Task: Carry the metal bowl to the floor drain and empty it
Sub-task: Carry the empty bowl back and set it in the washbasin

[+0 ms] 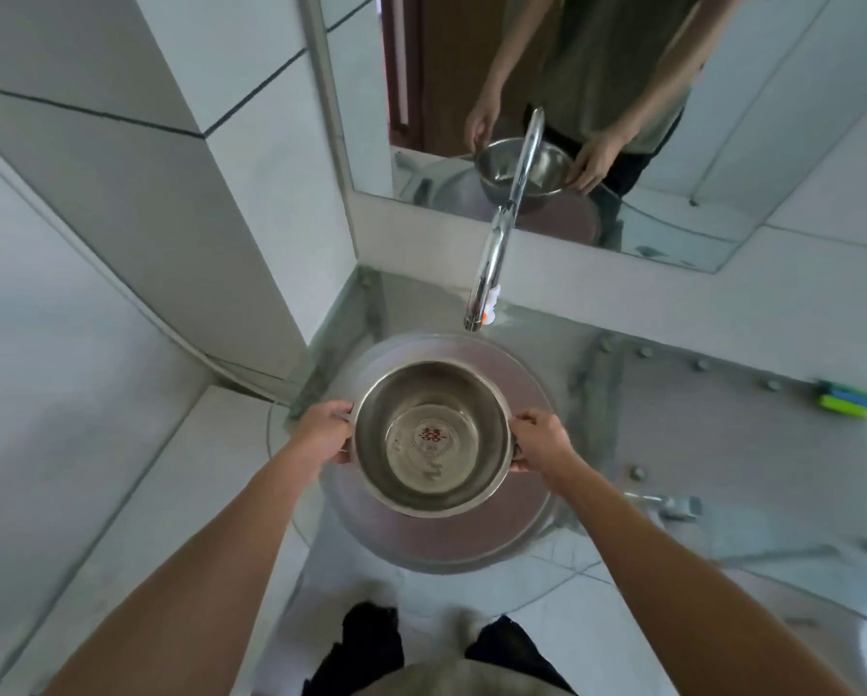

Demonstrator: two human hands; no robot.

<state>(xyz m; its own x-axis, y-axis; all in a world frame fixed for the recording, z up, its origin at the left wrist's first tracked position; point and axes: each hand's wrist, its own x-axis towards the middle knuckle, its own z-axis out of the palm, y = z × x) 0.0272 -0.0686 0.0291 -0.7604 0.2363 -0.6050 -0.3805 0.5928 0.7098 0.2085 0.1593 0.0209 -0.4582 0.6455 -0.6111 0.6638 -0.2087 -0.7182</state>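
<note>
A round metal bowl (431,439) with a red emblem on its bottom sits level over the glass basin (521,374) of a washstand. It looks to hold some clear water. My left hand (323,432) grips the bowl's left rim and my right hand (542,442) grips its right rim. A chrome tap (496,243) arches over the basin, its spout ending just beyond the bowl's far edge. No floor drain is in view.
A mirror (672,118) on the wall behind the tap reflects me and the bowl. A glass counter (748,469) extends right, with green and blue items (845,399) at its far end. A tiled pillar (195,193) stands left. White floor tiles (421,605) lie below.
</note>
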